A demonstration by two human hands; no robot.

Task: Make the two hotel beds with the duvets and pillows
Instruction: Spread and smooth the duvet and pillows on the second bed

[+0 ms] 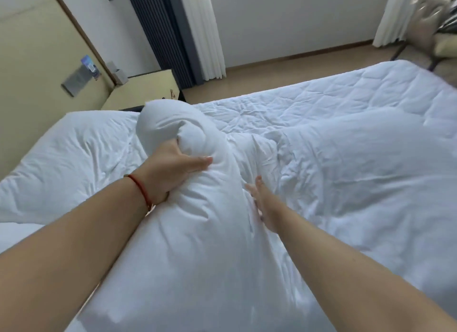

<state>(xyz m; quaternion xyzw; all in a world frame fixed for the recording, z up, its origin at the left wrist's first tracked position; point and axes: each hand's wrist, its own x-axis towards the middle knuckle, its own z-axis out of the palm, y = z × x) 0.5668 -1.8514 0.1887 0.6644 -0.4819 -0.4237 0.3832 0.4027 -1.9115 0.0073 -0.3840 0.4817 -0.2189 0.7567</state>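
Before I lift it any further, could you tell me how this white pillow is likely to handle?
The pillow is probably soft and floppy: it dents deeply where the left hand grips it, and its top end curls over. It looks light for its bulk. The right hand lies flat against its side, so it may sag without support.

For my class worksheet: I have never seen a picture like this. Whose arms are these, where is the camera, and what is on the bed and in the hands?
There is no machine here. A person wears a wide-angle camera on the head, looking forward and down, so the two bare arms reaching in are their own. The left hand, with a thin red string bracelet at its wrist, grips a bunched fold of the puffy white duvet. The right hand lies with straight fingers against the same bundle, pressing its side. Beneath lies the bed with a rumpled white quilted cover. Beside the bed stands a pale yellow bedside table.
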